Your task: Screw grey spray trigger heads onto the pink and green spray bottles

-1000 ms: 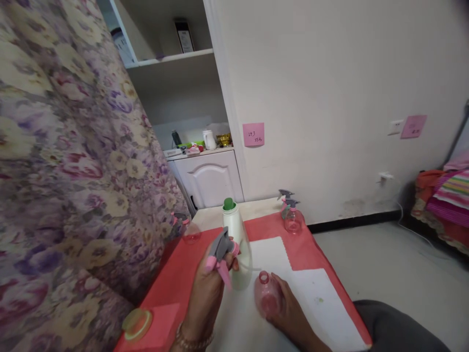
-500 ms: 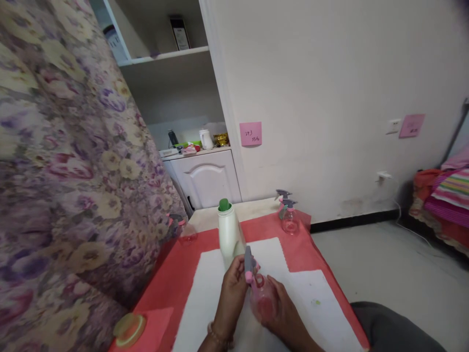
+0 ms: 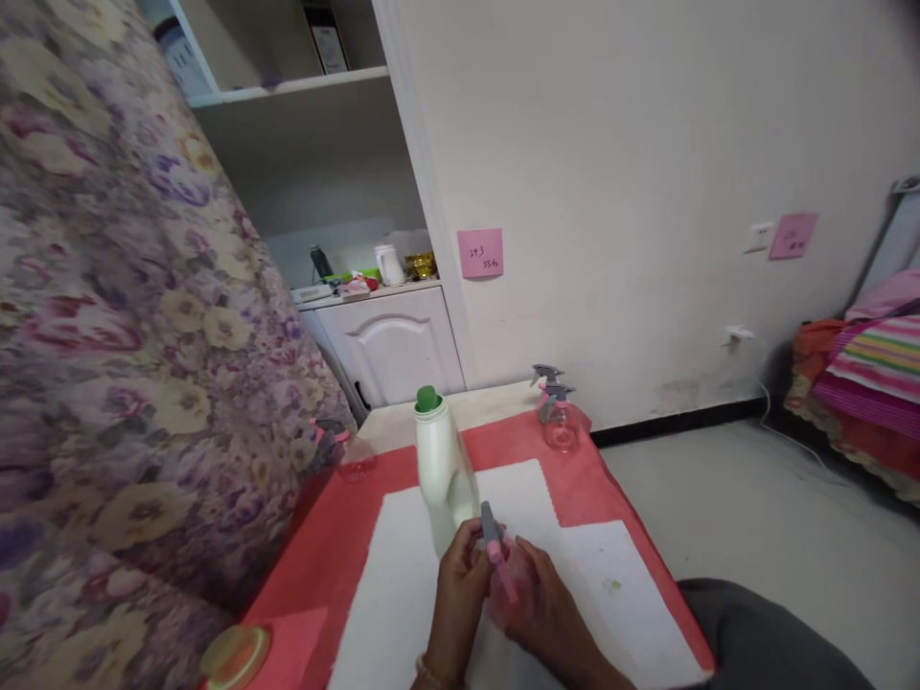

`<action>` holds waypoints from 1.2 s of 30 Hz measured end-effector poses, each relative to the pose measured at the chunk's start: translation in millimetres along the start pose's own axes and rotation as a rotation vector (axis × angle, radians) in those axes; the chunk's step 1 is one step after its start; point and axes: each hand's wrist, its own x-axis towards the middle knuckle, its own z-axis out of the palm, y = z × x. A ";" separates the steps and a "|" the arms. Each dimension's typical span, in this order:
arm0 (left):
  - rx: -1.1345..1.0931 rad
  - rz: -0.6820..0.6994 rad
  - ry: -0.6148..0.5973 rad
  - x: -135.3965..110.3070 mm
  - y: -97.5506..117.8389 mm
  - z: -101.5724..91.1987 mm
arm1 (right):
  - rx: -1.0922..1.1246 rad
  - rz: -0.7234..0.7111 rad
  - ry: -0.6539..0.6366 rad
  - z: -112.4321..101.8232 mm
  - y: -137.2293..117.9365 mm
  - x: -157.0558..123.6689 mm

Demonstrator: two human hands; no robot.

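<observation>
My left hand (image 3: 460, 581) pinches a grey and pink trigger spray head (image 3: 492, 532) at the near part of the table. My right hand (image 3: 550, 599) is wrapped round a clear, pinkish round bottle (image 3: 518, 613). The spray head is in front of the bottle's neck from this view, so I cannot tell whether it is screwed on. Just beyond my left hand stands a tall pale green jug (image 3: 440, 470) with a green piece (image 3: 427, 398) in its open top.
Spray bottles (image 3: 561, 428) stand at the table's far right, and another spray bottle (image 3: 356, 458) at the far left beside the flowered curtain (image 3: 165, 364). A gold-rimmed round lid-like object (image 3: 236, 657) lies near left. White sheets (image 3: 610, 565) cover the red cloth (image 3: 306, 556).
The spray head has come closer to the bottle, whose open mouth was in sight before and is now covered from view. The camera has turned slightly to the right.
</observation>
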 end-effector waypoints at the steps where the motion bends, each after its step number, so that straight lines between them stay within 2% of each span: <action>1: 0.012 -0.007 0.003 0.0 -1.2 -0.5 | -0.009 0.011 0.002 -0.8 -1.3 0.1; 9: 0.092 -0.016 0.029 0.9 -13.1 -4.6 | -0.063 0.049 -0.120 -12.8 -5.9 4.2; 11: 0.097 -0.018 -0.028 0.9 -10.8 -6.1 | -0.072 0.069 -0.119 -13.3 -5.3 4.0; 14: 0.093 0.063 -0.144 2.0 -5.8 -9.8 | -0.041 0.110 -0.155 -12.0 -6.7 2.6; 17: 0.094 0.133 -0.197 2.4 -6.0 -13.5 | -0.008 0.135 -0.139 -10.7 -9.4 0.7; 25: 0.079 0.143 -0.173 -4.4 -17.6 -17.5 | 0.015 0.172 -0.235 -15.0 -10.5 -3.5; 30: 0.100 0.170 -0.147 -4.6 -24.8 -19.4 | -0.034 0.171 -0.230 -13.5 -12.3 -2.8; 36: 0.148 0.193 -0.130 -8.9 -21.7 -16.4 | 0.063 0.182 -0.257 -21.8 -7.7 -4.5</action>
